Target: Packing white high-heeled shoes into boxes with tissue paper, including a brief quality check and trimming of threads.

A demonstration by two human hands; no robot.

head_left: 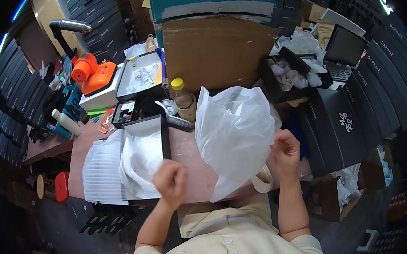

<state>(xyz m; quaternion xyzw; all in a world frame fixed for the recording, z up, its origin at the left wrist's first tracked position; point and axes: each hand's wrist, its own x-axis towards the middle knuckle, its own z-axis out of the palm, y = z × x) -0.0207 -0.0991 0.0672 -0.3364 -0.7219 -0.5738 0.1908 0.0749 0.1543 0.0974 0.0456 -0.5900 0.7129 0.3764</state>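
A crumpled, thin white sheet (234,129), tissue or soft plastic, stands up from the pink table in front of me. My right hand (286,150) is closed at its right edge, fingertips pinched against it. Under the sheet's lower right, part of a cream, curved item (263,180) shows at the table edge; most of it is hidden. My left hand (170,183) is curled closed beside an open black box (166,143); what its fingers hold, if anything, is hidden. White tissue (140,158) and ribbed white foam wrap (102,167) lie over that box.
Behind the sheet stand a yellow-capped bottle (185,104) and a large brown carton (213,57). An orange device (98,77) sits back left near a white bottle (66,121). Stacked black boxes (335,127) rise at the right, beside a box of crumpled paper (286,92).
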